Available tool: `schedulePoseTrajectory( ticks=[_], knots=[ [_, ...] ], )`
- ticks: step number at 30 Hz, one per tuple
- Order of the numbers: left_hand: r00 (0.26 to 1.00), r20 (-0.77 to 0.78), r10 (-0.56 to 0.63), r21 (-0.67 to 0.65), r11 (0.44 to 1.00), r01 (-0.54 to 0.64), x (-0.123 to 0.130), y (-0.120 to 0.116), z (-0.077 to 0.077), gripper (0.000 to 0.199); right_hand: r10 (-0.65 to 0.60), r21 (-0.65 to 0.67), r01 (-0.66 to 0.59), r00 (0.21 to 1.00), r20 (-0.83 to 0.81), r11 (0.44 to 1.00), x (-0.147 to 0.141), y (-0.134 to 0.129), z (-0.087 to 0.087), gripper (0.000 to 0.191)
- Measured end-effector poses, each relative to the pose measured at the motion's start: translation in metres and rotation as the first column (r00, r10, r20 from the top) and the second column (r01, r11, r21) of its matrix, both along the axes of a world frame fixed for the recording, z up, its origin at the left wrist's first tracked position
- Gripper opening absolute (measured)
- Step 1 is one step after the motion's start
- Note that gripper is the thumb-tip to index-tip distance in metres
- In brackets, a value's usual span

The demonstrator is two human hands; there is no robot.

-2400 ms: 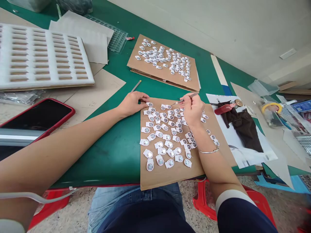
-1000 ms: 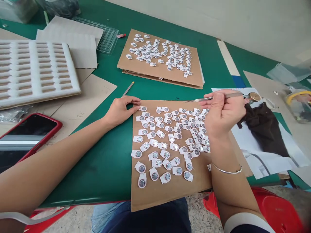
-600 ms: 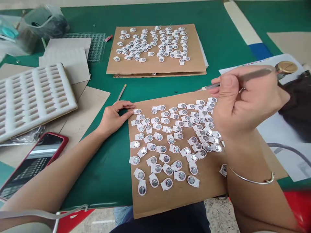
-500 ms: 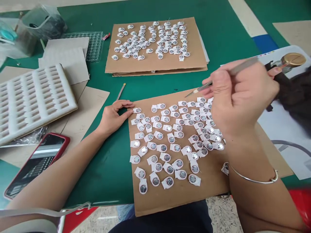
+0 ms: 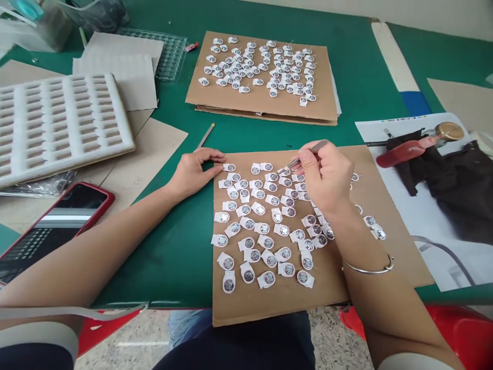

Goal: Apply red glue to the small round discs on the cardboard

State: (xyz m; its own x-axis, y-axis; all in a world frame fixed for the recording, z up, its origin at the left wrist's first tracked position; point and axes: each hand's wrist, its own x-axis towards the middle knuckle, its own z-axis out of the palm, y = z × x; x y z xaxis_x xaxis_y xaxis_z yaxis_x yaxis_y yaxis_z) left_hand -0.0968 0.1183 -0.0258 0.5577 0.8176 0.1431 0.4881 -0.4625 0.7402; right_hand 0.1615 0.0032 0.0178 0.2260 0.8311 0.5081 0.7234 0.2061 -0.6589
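My right hand (image 5: 327, 174) is closed around slim metal tweezers (image 5: 308, 153), whose tip points down at the small round metal parts with white tabs (image 5: 284, 171) near the far edge of a brown cardboard sheet (image 5: 262, 308). Many such parts lie spread over this sheet; my right hand and forearm hide some. My left hand (image 5: 196, 172) rests at the sheet's far left corner, thumb and forefinger apart, beside one tabbed part (image 5: 229, 167). Behind it lies a thin stick with a yellow end (image 5: 207, 134), partly hidden by the hand.
A cardboard stack (image 5: 265, 112) bearing more tabbed parts stands farther back. On the left are a white slotted foam tray (image 5: 61, 123) and a red-cased phone (image 5: 54, 231). To the right, a red bottle (image 5: 400, 154) and dark cloth (image 5: 462, 190) lie on white paper.
My right hand has come down and left with the tweezers, bringing the tip to the parts. More of the sheet's right side shows. My left hand stays at the corner.
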Motion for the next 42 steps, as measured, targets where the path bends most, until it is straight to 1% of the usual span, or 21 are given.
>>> schedulePoseTrajectory(
  ticks=[6,9,16,22,25,27,30,32,33,35,37,39,41,42],
  knots=[
    [1.0,-0.002,-0.028,0.073,0.997,0.028,-0.001,0.001,0.0,0.028,0.031,0.001,-0.031,0.999,-0.008,1.0,-0.002,0.001,-0.006,0.023],
    [1.0,0.003,-0.029,0.066,0.997,0.029,-0.001,0.001,-0.001,0.028,0.039,0.017,-0.039,0.999,-0.023,0.999,-0.003,0.002,-0.008,0.021],
    [1.0,0.016,-0.024,0.042,0.999,0.023,0.0,0.0,0.0,0.03,0.019,0.006,-0.019,0.996,-0.082,1.0,-0.005,0.007,-0.011,0.023],
    [0.999,0.034,-0.027,0.043,0.999,0.025,0.0,-0.001,-0.001,0.028,0.053,-0.005,-0.054,0.992,-0.116,0.999,-0.003,0.01,-0.012,0.022],
    [0.999,0.047,-0.014,0.035,0.999,0.013,0.0,0.0,-0.002,0.031,0.036,0.031,-0.032,0.991,-0.126,0.999,-0.002,0.007,-0.009,0.025],
    [0.998,0.057,-0.005,0.038,0.999,0.003,0.001,0.0,-0.002,0.033,0.008,0.07,0.003,0.989,-0.149,0.998,0.003,0.005,-0.002,0.027],
    [0.999,0.036,0.031,0.041,0.999,-0.032,0.003,-0.001,-0.002,0.036,-0.054,0.138,0.085,0.975,-0.217,0.987,0.021,0.007,0.01,0.028],
    [0.998,0.016,0.067,0.056,0.996,-0.068,0.005,-0.002,-0.001,0.037,-0.11,0.173,0.171,0.943,-0.315,0.97,0.042,0.012,0.017,0.024],
    [0.996,0.013,0.083,0.073,0.994,-0.084,0.005,-0.002,-0.001,0.036,-0.15,0.173,0.229,0.914,-0.377,0.958,0.054,0.015,0.019,0.022],
    [0.995,0.016,0.096,0.109,0.989,-0.098,0.006,-0.001,-0.001,0.033,-0.271,0.129,0.382,0.819,-0.506,0.915,0.08,0.022,0.02,0.018],
    [0.993,0.056,0.108,0.087,0.99,-0.112,0.007,0.002,-0.002,0.029,-0.363,0.07,0.501,0.71,-0.603,0.863,0.103,0.026,0.019,0.018],
    [0.983,0.118,0.138,0.016,0.99,-0.141,0.007,0.005,-0.004,0.029,-0.342,0.088,0.536,0.649,-0.679,0.84,0.12,0.027,0.017,0.022],
    [0.968,0.172,0.184,-0.053,0.983,-0.177,0.006,0.007,-0.006,0.032,-0.266,0.141,0.548,0.594,-0.759,0.824,0.131,0.025,0.018,0.033],
    [0.961,0.187,0.205,-0.077,0.978,-0.194,0.005,0.007,-0.008,0.034,-0.231,0.154,0.562,0.554,-0.8,0.813,0.135,0.024,0.019,0.038]
  ],
)
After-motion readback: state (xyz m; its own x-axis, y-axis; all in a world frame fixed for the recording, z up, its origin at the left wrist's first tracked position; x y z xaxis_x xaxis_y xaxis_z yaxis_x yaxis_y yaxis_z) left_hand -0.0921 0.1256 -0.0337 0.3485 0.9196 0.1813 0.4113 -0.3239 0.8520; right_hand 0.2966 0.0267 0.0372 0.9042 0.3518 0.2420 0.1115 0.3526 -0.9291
